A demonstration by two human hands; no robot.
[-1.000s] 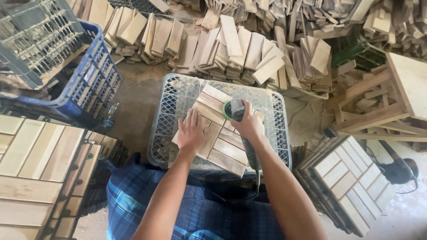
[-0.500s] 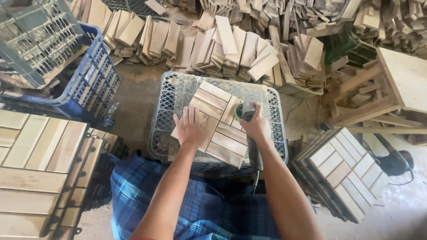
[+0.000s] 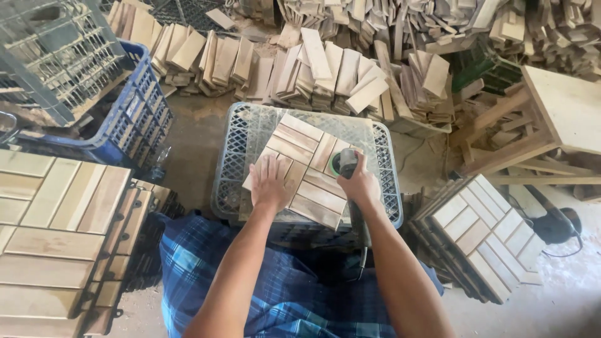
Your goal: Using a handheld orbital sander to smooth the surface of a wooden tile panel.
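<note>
A square wooden slat tile (image 3: 303, 168) lies tilted on an upturned grey plastic crate (image 3: 248, 145) in front of me. My left hand (image 3: 270, 181) presses flat on the tile's near left part, fingers spread. My right hand (image 3: 360, 186) grips a dark power sander (image 3: 347, 164) with a green-rimmed pad, which rests on the tile's right side. The sander's handle and cord run back under my right forearm.
Stacks of finished tiles stand at the left (image 3: 56, 231) and right (image 3: 485, 235). A blue crate (image 3: 134, 116) and a grey crate (image 3: 59, 53) are at the far left. Piles of loose wooden slats (image 3: 338, 69) fill the back. A wooden frame (image 3: 538, 131) and another power tool (image 3: 557, 225) are at the right.
The sander has moved from the tile's far middle toward its right side and slightly nearer to me. My left hand stays pressed on the tile.
</note>
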